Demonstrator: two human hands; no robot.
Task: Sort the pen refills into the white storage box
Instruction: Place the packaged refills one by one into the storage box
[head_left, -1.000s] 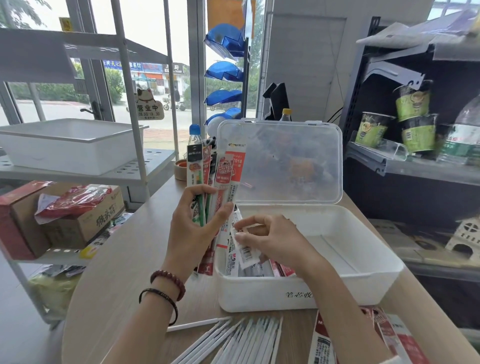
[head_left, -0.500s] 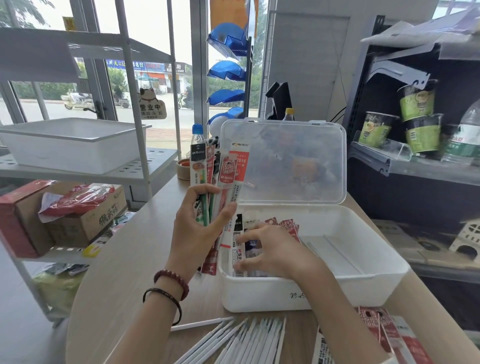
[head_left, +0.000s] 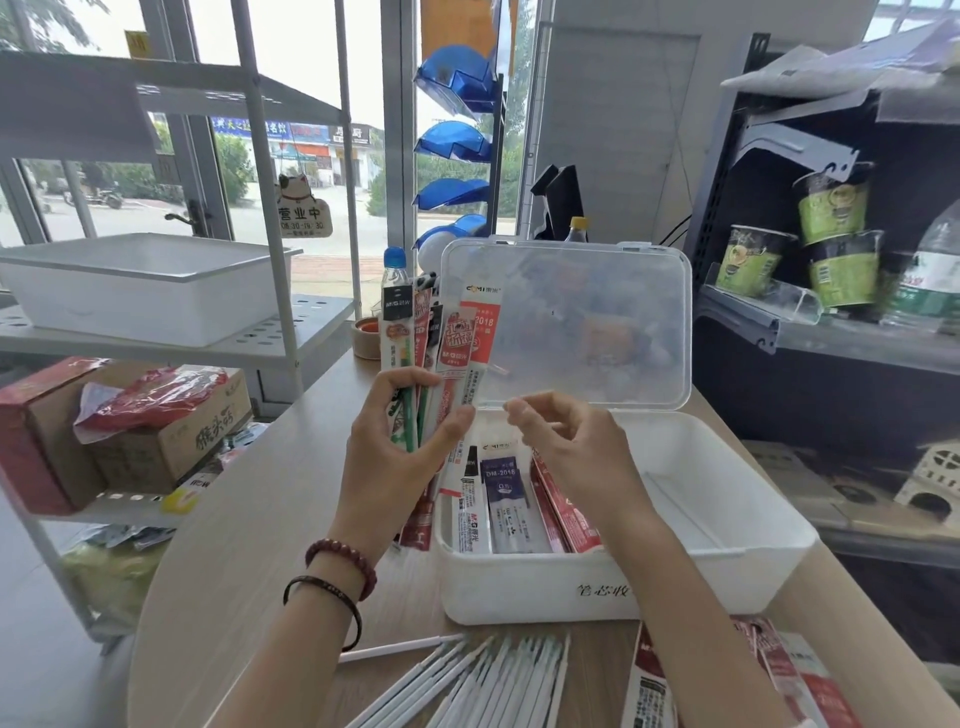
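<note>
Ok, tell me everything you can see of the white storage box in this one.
The white storage box is a rectangular, opaque plastic tub with rounded corners and dark printed characters on its front wall. Its clear lid stands open, upright along the back edge. It sits flat on the wooden table. Several packaged refills lie in its left part; the right part looks bare. The right hand hovers above the packs, holding nothing.

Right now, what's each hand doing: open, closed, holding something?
Left hand: grips a fan of refill packets.
Right hand: open, fingers loosely curled, holding nothing, over the white storage box.
</note>
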